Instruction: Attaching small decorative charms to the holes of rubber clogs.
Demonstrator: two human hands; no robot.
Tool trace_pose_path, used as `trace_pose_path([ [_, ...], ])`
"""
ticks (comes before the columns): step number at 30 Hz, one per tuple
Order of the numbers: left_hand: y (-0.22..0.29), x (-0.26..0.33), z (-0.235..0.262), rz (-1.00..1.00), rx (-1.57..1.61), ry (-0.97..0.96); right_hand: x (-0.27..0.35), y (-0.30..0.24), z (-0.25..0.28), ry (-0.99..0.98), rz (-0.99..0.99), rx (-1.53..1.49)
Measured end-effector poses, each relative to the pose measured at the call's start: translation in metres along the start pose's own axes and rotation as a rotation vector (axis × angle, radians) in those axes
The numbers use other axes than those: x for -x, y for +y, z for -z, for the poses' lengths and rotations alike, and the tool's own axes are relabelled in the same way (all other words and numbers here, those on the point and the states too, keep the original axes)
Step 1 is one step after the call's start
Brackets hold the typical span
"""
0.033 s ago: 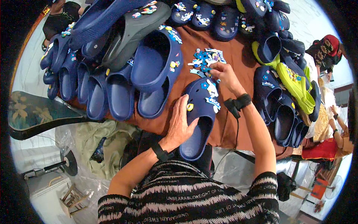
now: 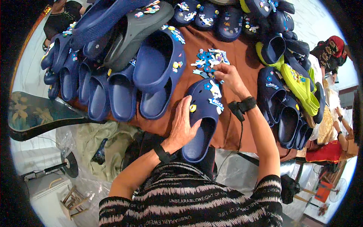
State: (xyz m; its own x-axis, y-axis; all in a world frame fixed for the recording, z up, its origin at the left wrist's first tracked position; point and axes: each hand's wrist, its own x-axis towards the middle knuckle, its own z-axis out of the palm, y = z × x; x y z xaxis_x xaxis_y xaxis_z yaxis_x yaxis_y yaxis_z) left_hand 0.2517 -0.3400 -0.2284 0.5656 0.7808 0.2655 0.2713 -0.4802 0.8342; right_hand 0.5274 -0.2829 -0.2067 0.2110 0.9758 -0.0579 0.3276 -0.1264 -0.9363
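Note:
A navy blue clog [image 2: 196, 102] lies before me at the table's front edge, its toe pointing away. My left hand [image 2: 182, 123] grips it from the left side, fingers along the upper and thumb by the foot opening. White, blue and yellow shoe charms [image 2: 215, 90] are fixed on the clog's upper, mostly on its right side. Just beyond the toe is a heap of loose shoe charms [image 2: 206, 60] in blue, white and yellow. My right hand [image 2: 230, 77] is at the heap's near right edge, thumb and fingers pinched together. What they hold, if anything, is hidden.
Navy clogs [image 2: 123, 94] and a dark grey clog [image 2: 124, 45] are stacked on the left. More navy clogs and a lime green clog [image 2: 300, 89] stand on the right. A brown cloth [image 2: 242, 51] covers the table. A cable [image 2: 241, 132] hangs from my right wrist. Other people are at the far right.

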Motion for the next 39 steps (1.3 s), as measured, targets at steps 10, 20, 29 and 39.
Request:
trace_pose_path([
  [10, -0.006, -0.008, 0.019, 0.001, 0.171, -0.043, 0.044, -0.054, -0.022, -0.107, 0.141, 0.225],
  [20, -0.007, -0.017, 0.019, 0.069, 0.116, 0.025, 0.047, -0.063, -0.048, -0.306, 0.184, 0.412],
  [29, -0.008, -0.005, 0.016, 0.129, 0.173, 0.074, 0.051, -0.063, -0.05, -0.332, 0.206, 0.396],
  [39, -0.004, -0.007, 0.022, 0.014, 0.049, -0.113, 0.05, -0.062, -0.049, -0.318, 0.23, 0.416],
])
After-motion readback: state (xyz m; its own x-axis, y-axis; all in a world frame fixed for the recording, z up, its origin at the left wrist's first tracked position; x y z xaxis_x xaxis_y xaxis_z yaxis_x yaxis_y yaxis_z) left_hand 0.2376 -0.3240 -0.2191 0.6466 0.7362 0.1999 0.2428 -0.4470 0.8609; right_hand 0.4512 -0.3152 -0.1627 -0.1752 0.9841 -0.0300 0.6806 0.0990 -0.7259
